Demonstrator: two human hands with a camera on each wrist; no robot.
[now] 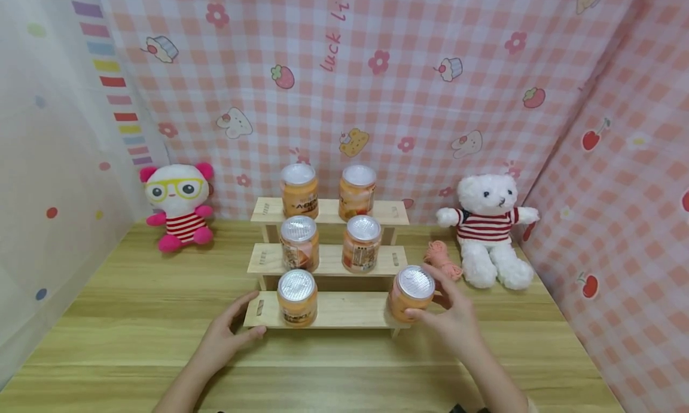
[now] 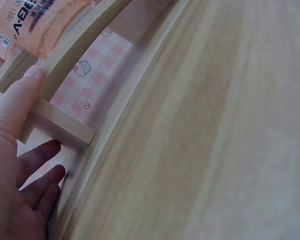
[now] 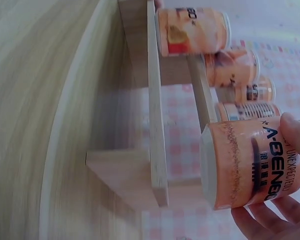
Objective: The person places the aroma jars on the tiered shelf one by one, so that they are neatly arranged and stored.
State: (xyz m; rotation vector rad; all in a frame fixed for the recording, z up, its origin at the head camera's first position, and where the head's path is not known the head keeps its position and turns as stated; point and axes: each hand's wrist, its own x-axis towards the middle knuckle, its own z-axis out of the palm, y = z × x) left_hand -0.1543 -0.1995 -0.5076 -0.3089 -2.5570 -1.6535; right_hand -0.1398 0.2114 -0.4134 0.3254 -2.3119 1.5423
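My right hand grips an orange can with a silver lid, its thumb and fingers round the sides. In the right wrist view a gap shows between this can's base and the lowest plank. At the left end of the three-tier wooden display stand, my left hand holds the bottom step between thumb and fingers; the thumb lies at its front edge. Another can stands on that step, left of centre. Two cans each stand on the middle and top steps.
A plush panda with yellow glasses sits left of the stand. On the right are a white teddy bear in a striped sweater and a bundle of pink cord. Checked cloth hangs behind the wooden table.
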